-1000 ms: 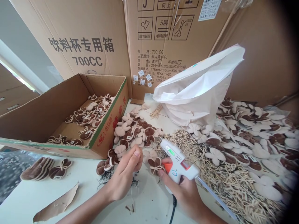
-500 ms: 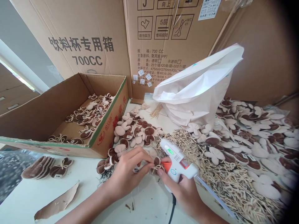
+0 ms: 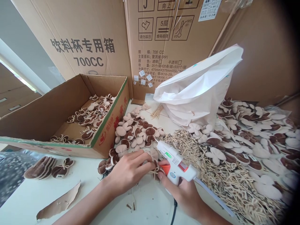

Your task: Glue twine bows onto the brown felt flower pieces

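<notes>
A white and orange hot glue gun [image 3: 170,158] is wrapped in my right hand [image 3: 185,192], its nozzle pointing up and to the left and a clear glue stick [image 3: 215,197] trailing from its back. Between my hands is a small brown plush piece [image 3: 155,165] with a tan cord bow [image 3: 154,170]. My left hand [image 3: 132,167] pinches its left side with bent fingers, while the right thumb and a finger press its other edge. Fingers hide much of the piece. A finished-looking bowed plush piece [image 3: 61,168] and a stack of plush pieces [image 3: 39,168] lie on the left.
An open carton [image 3: 110,125] holding several bowed pieces stands at the left. Loose plush pieces [image 3: 133,128] lie behind my hands. Tan cord bows [image 3: 234,178] and more plush pieces [image 3: 262,137] spread rightward, beside a white bag [image 3: 194,90]. A torn cardboard scrap [image 3: 59,201] lies in front.
The glue gun has shifted slightly left and down. My left fingers have moved over the plush piece, covering more of it, and both hands stay close together.
</notes>
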`<state>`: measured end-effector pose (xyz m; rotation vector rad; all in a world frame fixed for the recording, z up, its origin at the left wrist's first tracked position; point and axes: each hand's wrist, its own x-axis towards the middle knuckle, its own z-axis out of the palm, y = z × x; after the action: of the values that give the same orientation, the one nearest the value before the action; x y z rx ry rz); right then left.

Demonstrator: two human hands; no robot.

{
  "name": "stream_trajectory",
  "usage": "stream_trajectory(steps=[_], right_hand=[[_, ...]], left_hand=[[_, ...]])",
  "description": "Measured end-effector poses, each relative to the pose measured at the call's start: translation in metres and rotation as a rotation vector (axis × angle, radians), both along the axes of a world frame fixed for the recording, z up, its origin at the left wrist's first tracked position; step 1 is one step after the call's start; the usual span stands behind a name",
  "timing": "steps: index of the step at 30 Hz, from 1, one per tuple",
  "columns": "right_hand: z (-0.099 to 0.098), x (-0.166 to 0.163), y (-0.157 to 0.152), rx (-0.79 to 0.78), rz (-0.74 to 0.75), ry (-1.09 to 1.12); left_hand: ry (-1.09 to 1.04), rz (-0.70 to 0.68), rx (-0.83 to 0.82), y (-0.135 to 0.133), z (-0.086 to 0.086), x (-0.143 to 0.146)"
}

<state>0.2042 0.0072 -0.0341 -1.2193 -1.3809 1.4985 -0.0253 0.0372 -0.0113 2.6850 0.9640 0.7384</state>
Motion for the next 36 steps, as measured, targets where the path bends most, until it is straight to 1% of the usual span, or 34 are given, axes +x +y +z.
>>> stream_trajectory(steps=[3,6,8,11,13,15,17,19,20,21,22,24,25,26,27,28,30,32,34,36], right_hand=[[0.003,-0.001,0.001,0.012,0.025,-0.017],[0.006,-0.001,0.002,0.023,0.026,-0.033],[0.007,-0.001,0.001,0.008,0.006,-0.048],[0.007,-0.001,0.001,0.004,-0.036,-0.046],[0.006,-0.001,0.001,0.006,-0.055,-0.043],[0.006,-0.002,0.002,0.016,-0.074,-0.044],[0.005,-0.002,0.003,0.014,-0.096,-0.041],[0.003,-0.003,0.004,0.001,-0.109,-0.032],[0.003,-0.003,0.004,0.001,-0.113,-0.03],[0.002,-0.003,0.004,0.008,-0.118,-0.03],[0.001,-0.003,0.003,0.02,-0.125,-0.031],[0.0,-0.003,0.003,0.033,-0.138,-0.028],[0.0,-0.003,0.003,0.033,-0.142,-0.027],[0.0,-0.003,0.002,0.031,-0.143,-0.028],[0.0,-0.003,0.002,0.029,-0.141,-0.031],[0.0,-0.003,0.002,0.032,-0.14,-0.036],[0.0,-0.002,0.002,0.044,-0.141,-0.049],[0.0,-0.002,0.002,0.048,-0.146,-0.057],[0.001,-0.002,0.002,0.046,-0.148,-0.053],[0.002,-0.003,0.002,0.033,-0.14,-0.043]], left_hand=[[-0.064,-0.002,-0.115,0.0,0.001,0.003],[-0.201,0.056,-0.31,-0.003,0.009,0.004],[-0.356,0.127,-0.48,-0.005,0.016,0.004],[-0.716,0.218,-0.753,-0.005,0.021,0.004],[-0.986,0.179,-0.926,-0.003,0.022,0.004],[-1.166,0.074,-1.094,0.0,0.022,0.002],[-1.211,-0.022,-1.244,0.002,0.022,0.001],[-1.123,-0.049,-1.324,0.001,0.022,-0.001],[-1.031,-0.022,-1.299,-0.001,0.023,-0.002],[-0.901,0.026,-1.214,-0.002,0.023,-0.002],[-0.736,0.082,-1.07,-0.003,0.023,-0.003],[-0.385,0.165,-0.65,-0.004,0.023,-0.006],[-0.239,0.179,-0.44,-0.004,0.022,-0.007],[-0.127,0.181,-0.262,-0.003,0.021,-0.008],[-0.054,0.187,-0.122,-0.001,0.019,-0.01],[-0.012,0.206,-0.017,0.0,0.017,-0.011],[0.004,0.285,0.115,0.003,0.013,-0.013],[-0.039,0.378,0.189,0.004,0.009,-0.013],[-0.085,0.426,0.183,0.003,0.008,-0.012],[-0.071,0.384,0.11,0.001,0.008,-0.01]])
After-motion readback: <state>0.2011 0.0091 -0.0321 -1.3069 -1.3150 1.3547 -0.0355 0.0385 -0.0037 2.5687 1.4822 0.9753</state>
